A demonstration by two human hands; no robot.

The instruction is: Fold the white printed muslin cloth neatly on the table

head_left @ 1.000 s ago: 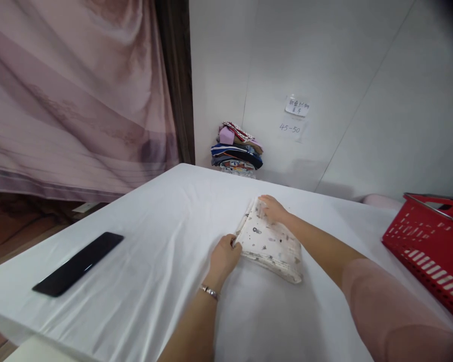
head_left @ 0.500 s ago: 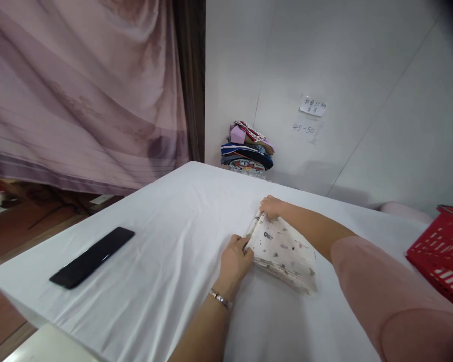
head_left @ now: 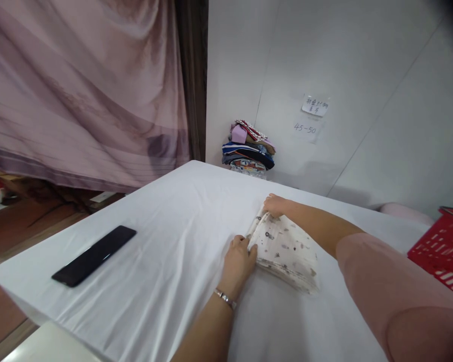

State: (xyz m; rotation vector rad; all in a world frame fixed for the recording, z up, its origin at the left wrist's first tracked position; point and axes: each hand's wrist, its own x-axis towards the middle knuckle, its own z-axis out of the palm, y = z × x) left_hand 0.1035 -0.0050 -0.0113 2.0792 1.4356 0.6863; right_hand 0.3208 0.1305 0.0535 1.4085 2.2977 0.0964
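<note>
A folded white cloth (head_left: 287,251) with small dark and green printed figures lies in layers on the white-covered table (head_left: 166,241). At its near left corner, my left hand (head_left: 238,259) has the edge between thumb and fingers; a silver bracelet circles that wrist. My right hand (head_left: 275,205) reaches across from the right and grips the cloth's far left corner, its fingertips partly hidden. Between both hands the left edge looks slightly raised, with the layers showing. The rest of the cloth lies flat to the right.
A black flat phone-like slab (head_left: 94,255) rests on the left of the table. Behind the far edge stands a stack of folded clothes (head_left: 249,148) against the wall. A red plastic basket (head_left: 440,251) is at the right edge, and a pink curtain (head_left: 86,90) hangs at left.
The view has shifted slightly. My left hand's fingers have opened a little along the near corner of the cloth. My right hand keeps its grip at the far corner.
</note>
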